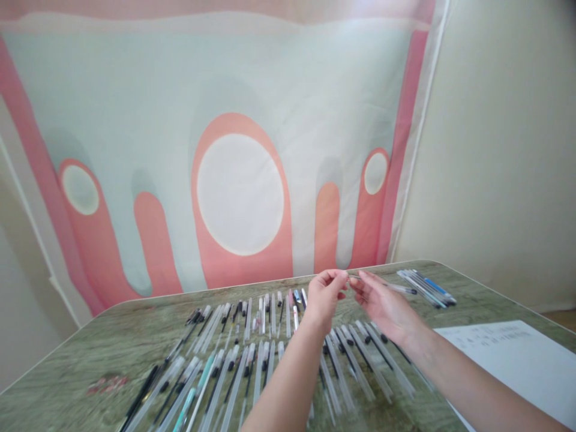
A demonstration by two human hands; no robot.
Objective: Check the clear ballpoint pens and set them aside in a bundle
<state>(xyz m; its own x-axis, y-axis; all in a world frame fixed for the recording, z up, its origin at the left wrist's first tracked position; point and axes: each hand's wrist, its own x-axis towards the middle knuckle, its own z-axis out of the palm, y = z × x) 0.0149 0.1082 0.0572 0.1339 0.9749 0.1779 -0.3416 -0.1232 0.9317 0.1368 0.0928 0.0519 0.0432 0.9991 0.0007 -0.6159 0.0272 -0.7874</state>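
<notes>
Above the far middle of the table, my left hand (pixel 327 292) has its thumb and fingers pinched at one end of a slim pen (pixel 398 288). My right hand (pixel 382 303) is just to the right, its fingers around the same pen, whose dark-tipped end sticks out to the right. Beneath and left of my hands lie two rows of pen parts: clear tubes (pixel 229 390), dark refills and small caps. A turquoise pen (pixel 201 378) is among the front row.
A bundle of pens (pixel 425 288) with a blue one lies at the back right. White paper with faint marks (pixel 517 366) covers the right side. Small reddish pieces (pixel 108 384) lie at the left on the green table (pixel 67 372). A patterned cloth (pixel 243 72) hangs behind.
</notes>
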